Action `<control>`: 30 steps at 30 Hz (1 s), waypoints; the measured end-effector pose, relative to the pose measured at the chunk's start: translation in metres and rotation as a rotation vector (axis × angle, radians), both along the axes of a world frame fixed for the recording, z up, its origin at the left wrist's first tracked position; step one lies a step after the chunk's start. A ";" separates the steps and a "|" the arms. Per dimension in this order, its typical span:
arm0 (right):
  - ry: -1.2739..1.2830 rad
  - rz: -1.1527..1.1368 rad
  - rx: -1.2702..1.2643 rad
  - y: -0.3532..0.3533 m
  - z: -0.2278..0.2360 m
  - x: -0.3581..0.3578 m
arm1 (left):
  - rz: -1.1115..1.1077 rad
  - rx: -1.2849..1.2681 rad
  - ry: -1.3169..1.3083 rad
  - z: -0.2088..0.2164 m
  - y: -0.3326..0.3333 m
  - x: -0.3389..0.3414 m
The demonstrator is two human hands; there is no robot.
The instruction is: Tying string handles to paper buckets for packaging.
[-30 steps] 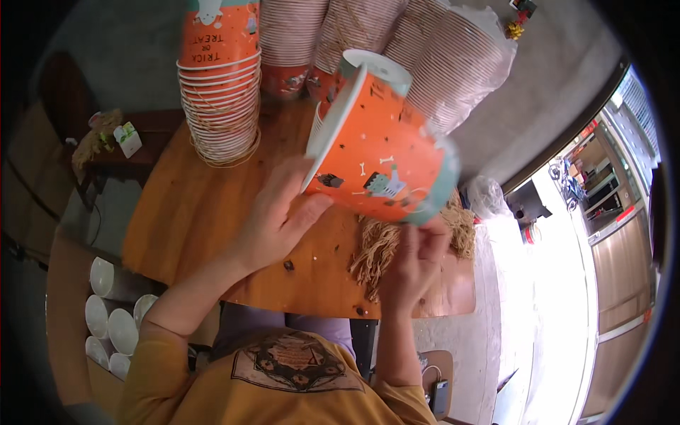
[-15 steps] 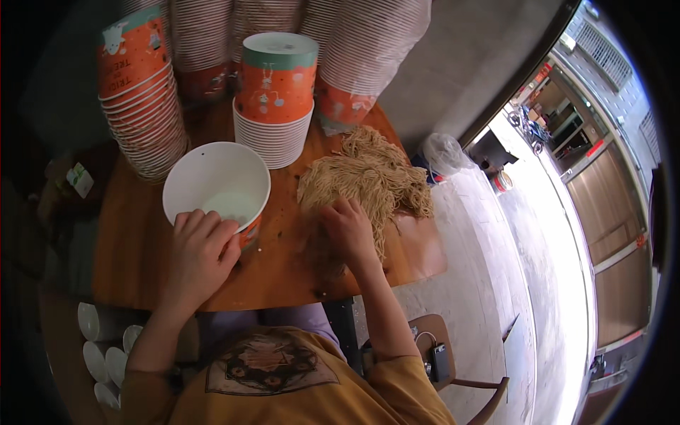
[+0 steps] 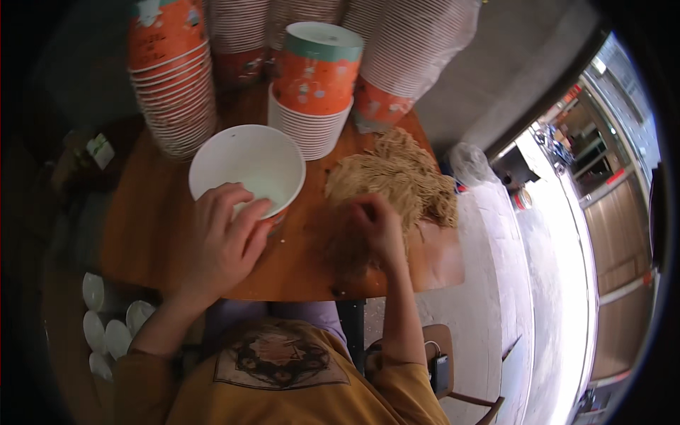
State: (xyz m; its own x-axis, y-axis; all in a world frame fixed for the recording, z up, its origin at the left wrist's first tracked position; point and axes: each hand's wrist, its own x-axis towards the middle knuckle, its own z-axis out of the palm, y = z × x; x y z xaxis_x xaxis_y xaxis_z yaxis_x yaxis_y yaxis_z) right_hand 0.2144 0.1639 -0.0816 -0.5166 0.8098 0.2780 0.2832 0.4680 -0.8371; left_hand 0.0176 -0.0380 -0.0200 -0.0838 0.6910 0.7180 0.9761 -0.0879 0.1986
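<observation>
A: Where do we locate the open bucket point(image 3: 244, 159)?
B: We locate it on the table point(image 3: 297, 273), left of centre, white interior facing us.
A: What is the state of the left hand point(image 3: 230, 237)?
B: We see its bent fingers overlapping the near rim, thumb spread from them; we cannot tell whether they clamp the wall.
A: And the right hand point(image 3: 377, 227)?
B: Its fingers curl inward, blurred, at the near side of the tan cord bundle point(image 3: 397, 173). We cannot tell whether they grip a strand.
A: Which items do we note behind?
B: We note an inverted bucket stack point(image 3: 319, 78), orange with a green band, behind and right of the open bucket, and a taller orange stack point(image 3: 173, 92) at left.
</observation>
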 end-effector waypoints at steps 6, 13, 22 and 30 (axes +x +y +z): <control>0.142 0.082 -0.241 0.006 -0.001 0.004 | -0.165 0.188 0.056 -0.014 -0.012 0.010; 0.143 -0.020 -0.066 -0.011 0.013 -0.001 | -0.421 -0.037 -0.140 -0.052 0.000 0.030; 0.096 -0.057 -0.077 -0.013 0.010 0.001 | -0.234 -0.356 -0.502 -0.084 0.071 0.055; 0.116 -0.046 -0.103 -0.014 0.007 0.002 | -0.241 -0.316 -0.566 -0.100 0.071 0.049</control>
State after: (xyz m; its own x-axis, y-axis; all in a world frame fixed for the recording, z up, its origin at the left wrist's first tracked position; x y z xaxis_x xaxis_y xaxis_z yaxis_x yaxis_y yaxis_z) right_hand 0.2162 0.1504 -0.0742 -0.4473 0.8594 0.2478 0.2014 0.3667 -0.9083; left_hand 0.0667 0.0335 -0.1205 -0.2037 0.9064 0.3699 0.6752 -0.1435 0.7236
